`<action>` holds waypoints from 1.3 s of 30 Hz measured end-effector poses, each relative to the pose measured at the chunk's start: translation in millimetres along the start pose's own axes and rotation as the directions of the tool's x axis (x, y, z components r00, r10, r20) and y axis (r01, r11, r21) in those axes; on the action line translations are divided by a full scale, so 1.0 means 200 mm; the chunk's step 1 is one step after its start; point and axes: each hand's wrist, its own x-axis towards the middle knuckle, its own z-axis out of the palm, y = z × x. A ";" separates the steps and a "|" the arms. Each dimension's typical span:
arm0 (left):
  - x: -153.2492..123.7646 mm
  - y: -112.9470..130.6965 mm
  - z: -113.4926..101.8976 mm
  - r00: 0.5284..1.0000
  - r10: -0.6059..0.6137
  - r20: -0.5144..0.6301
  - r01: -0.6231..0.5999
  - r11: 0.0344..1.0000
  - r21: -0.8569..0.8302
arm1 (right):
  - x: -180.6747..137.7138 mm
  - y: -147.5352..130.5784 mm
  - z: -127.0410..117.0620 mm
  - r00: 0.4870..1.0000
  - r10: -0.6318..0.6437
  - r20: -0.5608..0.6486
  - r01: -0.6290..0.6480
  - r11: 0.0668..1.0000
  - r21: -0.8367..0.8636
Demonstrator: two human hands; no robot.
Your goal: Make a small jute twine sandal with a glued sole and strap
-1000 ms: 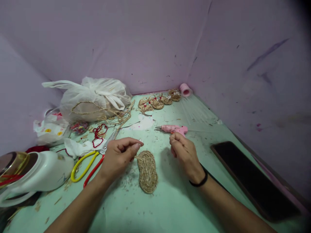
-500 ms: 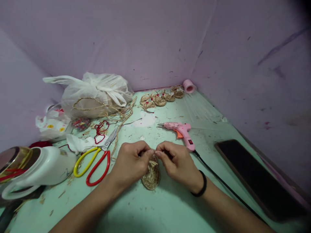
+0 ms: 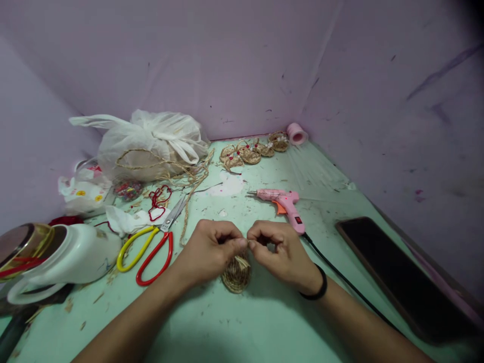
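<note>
A small oval piece of coiled, braided straw hangs below my fingertips, with a pale frayed straw bit on its face. My left hand is closed in a pinch at the upper end of this piece, thumb against the fingers. Close beside it, my right hand pinches thumb and forefinger together almost touching the left fingertips; what lies between them is too small to make out. Beyond the right hand a pink glue gun rests on its side. Scissors with one yellow and one red handle lie left of my left hand.
At the back stand a tied white plastic bag, straw braid, several beaded straw pieces and a pink spool. A white jug lies at left, a dark phone at right, past the glue gun's black cord.
Both hands have shifted slightly to the right in view, and the fingertips stay close together. The straw piece has tilted a little. The whole view has moved slightly too.
</note>
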 end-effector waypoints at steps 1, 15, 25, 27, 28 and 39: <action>0.00 0.00 0.00 1.000 -0.010 0.011 0.010 0.999 -0.036 | 0.00 0.00 0.00 0.999 0.036 0.005 -0.036 0.999 0.035; -0.01 0.02 -0.07 0.971 0.121 -0.208 -0.116 0.993 0.037 | 0.02 0.05 0.02 0.906 0.395 0.155 -0.395 0.651 0.648; 0.04 -0.08 -0.29 0.937 0.039 -0.346 0.109 0.911 0.397 | 0.05 0.08 -0.10 0.935 0.309 -0.172 -0.315 0.949 -0.008; 0.04 -0.11 -0.25 0.944 0.052 -0.327 0.093 0.907 0.410 | 0.04 0.09 -0.11 0.967 0.212 -0.140 -0.237 0.953 -0.191; 0.05 -0.12 -0.23 0.947 0.052 -0.318 0.087 0.909 0.407 | 0.04 0.10 -0.11 0.978 0.164 -0.131 -0.192 0.951 -0.241; 0.05 -0.13 -0.15 0.965 0.045 -0.257 0.044 0.943 0.330 | 0.02 0.09 -0.08 0.981 0.102 -0.167 -0.138 0.966 -0.219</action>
